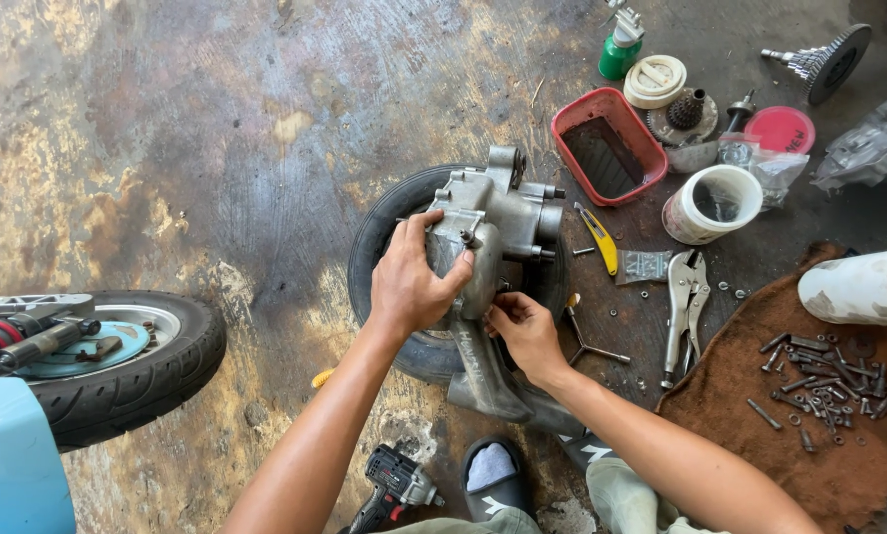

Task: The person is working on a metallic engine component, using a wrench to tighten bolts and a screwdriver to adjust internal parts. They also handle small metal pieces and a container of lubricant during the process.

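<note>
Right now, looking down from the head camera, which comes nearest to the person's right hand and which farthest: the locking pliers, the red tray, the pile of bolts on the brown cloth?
Measured from the right hand:
1. Locking pliers, just to its right on the floor.
2. Red tray, up beyond the metal engine casing.
3. Pile of bolts, far right on the brown cloth.

The right hand has its fingertips tucked under the grey engine casing, out of sight. The casing covers most of the tyre beneath. At the lower left, the blue scooter body is cut by the frame edge, and at the bottom, so is the cordless drill.
</note>
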